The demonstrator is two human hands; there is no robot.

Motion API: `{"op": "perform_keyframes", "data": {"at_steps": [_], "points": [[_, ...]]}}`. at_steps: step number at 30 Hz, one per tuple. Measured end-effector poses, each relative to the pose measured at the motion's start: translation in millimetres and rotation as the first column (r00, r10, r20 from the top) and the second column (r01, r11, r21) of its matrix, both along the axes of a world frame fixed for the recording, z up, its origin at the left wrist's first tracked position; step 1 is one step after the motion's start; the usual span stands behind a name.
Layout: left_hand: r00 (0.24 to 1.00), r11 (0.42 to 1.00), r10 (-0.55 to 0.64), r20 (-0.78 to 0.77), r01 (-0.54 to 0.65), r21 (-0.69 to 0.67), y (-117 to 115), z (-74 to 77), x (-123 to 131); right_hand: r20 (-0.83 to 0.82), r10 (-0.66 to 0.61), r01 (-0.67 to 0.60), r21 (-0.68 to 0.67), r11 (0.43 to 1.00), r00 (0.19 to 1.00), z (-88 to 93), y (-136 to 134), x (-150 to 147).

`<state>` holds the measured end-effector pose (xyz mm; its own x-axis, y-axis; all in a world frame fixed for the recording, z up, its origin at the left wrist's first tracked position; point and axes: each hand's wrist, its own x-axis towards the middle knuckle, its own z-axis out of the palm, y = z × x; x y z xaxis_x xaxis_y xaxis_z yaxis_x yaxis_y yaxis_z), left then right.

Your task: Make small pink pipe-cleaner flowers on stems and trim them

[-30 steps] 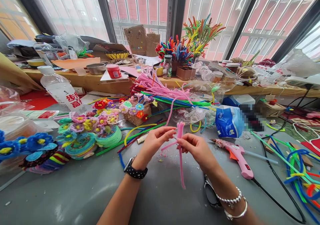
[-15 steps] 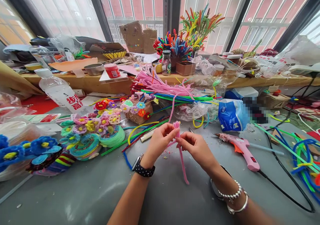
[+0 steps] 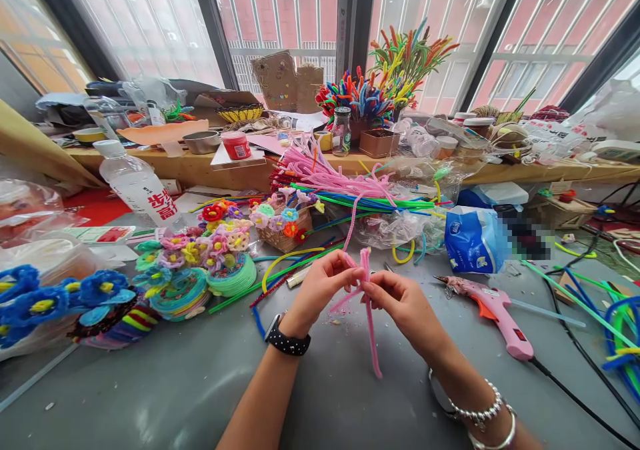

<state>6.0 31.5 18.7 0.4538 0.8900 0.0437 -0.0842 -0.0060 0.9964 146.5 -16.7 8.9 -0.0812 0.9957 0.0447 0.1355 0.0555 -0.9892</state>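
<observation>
Both forearms come up from the near edge of the grey worktop (image 3: 150,383) and meet above its middle. The left hand (image 3: 324,287), with a black watch (image 3: 286,340) on its wrist, is curled with the palm turned inward, and its thumb and forefinger are pinched on a pink pipe cleaner (image 3: 371,330). The right hand (image 3: 405,303), with silver bracelets (image 3: 480,410) at the wrist, faces it fingertip to fingertip and pinches the same stem just beside the left grip. The pipe cleaner is held clear of the worktop. A short folded end stands upright above the fingers, a side strand slants down to the left under the left hand, and a long tail hangs toward the near edge. A pink glue gun (image 3: 493,307) lies on the worktop to the right of the hands, apart from them.

A second ago the fingertips were slightly apart; now they are closed together on the stem. More of the folded end shows above the fingers than half a second ago.
</observation>
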Motion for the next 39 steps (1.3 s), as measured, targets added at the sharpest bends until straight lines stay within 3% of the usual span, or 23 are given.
{"op": "perform_keyframes", "data": {"at_steps": [8, 11, 18, 22, 26, 30, 33, 36, 39], "points": [[0.995, 0.993, 0.097, -0.003, -0.097, -0.063, -0.6, -3.0, 4.5, 0.035, -0.188, 0.183, 0.122, 0.976, 0.982, -6.9, 3.9, 3.7], [0.994, 0.991, 0.105, 0.02, -0.103, -0.084, -0.3, -4.0, 6.0, 0.064, -0.162, 0.153, 0.125, 0.98, 0.985, -7.3, 5.0, 4.7], [0.991, 0.983, 0.116, 0.068, -0.104, -0.15, 2.3, -9.4, 6.9, 0.243, 0.024, -0.055, 0.121, 0.991, 0.97, -0.9, 3.1, 4.5], [0.987, 0.979, 0.124, 0.102, -0.105, -0.175, 2.2, -11.7, 8.9, 0.294, -0.074, 0.025, 0.167, 0.986, 0.953, -0.3, 1.7, 3.3], [0.996, 0.996, 0.08, 0.026, -0.079, -0.047, 0.3, -10.7, 11.9, 0.334, -0.211, 0.143, 0.216, 0.966, 0.919, -3.7, 3.1, 3.8], [0.973, 0.981, 0.146, -0.181, -0.119, 0.153, -0.8, -9.5, 13.0, 0.398, -0.1, 0.03, 0.179, 0.983, 0.912, -4.3, 6.0, 8.5], [0.967, 0.985, 0.15, -0.204, -0.128, 0.116, -1.3, -6.8, 11.2, 0.323, -0.036, 0.002, 0.106, 0.994, 0.946, -1.7, 8.9, 16.2], [0.984, 0.999, 0.031, -0.173, -0.027, 0.025, -2.8, -3.1, 9.6, 0.123, -0.111, 0.101, 0.083, 0.991, 0.986, 0.4, 11.6, 22.6], [0.99, 0.998, -0.054, -0.13, 0.05, -0.04, -4.9, -0.8, 10.4, -0.014, -0.088, 0.089, 0.053, 0.995, 0.996, -0.3, 12.5, 23.3]]}}
